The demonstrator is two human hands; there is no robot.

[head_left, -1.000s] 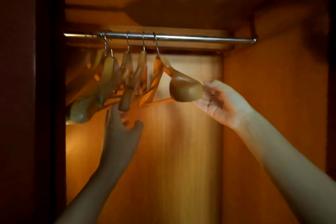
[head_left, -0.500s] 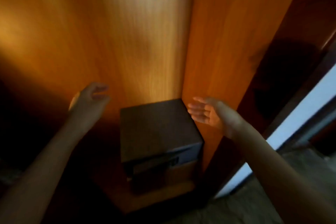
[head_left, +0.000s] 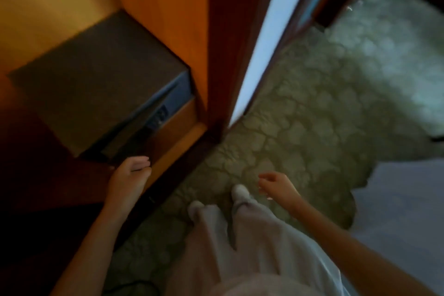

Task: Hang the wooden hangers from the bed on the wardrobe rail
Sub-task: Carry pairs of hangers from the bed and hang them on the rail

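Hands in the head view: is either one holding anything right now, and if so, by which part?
Nothing is held. The left hand is loosely curled and empty by the wardrobe; the right hand is relaxed and empty over the carpet.

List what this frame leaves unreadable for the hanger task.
Head view, motion-blurred throughout.
1. Wardrobe rail and any hangers on it: above the top edge, out of frame.
2. Bed: only a corner shows, cut off by the right edge, so any hangers left on it are unseen.
3. Keypad on the safe: smeared by blur.
4. Left hand and right hand: look empty, but finger detail is blurred.
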